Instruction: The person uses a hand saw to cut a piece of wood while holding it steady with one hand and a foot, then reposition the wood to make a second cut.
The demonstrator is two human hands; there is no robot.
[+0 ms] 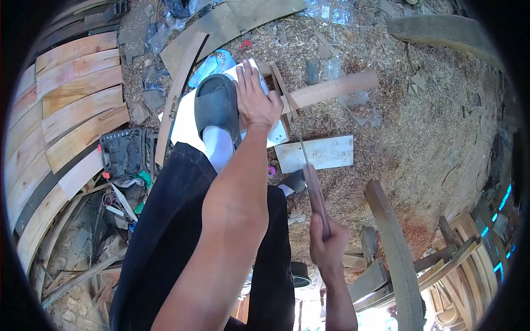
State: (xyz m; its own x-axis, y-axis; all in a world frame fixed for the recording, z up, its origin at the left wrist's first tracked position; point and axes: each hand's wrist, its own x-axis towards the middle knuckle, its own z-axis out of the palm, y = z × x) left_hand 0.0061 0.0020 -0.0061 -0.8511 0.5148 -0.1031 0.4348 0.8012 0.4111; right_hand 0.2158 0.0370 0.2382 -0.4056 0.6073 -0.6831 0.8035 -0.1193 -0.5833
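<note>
My right hand (329,243) is closed around the long brown handle of a handsaw (317,193). The saw's thin blade points away from me, its far end near a light wooden board (342,88). My left hand (256,102) lies flat with fingers stretched out, pressing on a white panel (185,118) near the board's inner end. A foot in a dark slide sandal (214,105) rests on the same panel, beside the left hand. What lies under my left palm is hidden, as is the exact contact of blade and board.
A whitish rectangular board (317,153) lies on the sawdust-covered ground. Stacked planks (83,83) and an open black tool case (122,154) stand at left. A wooden beam (395,248) rises at lower right, near curved wooden pieces (458,276).
</note>
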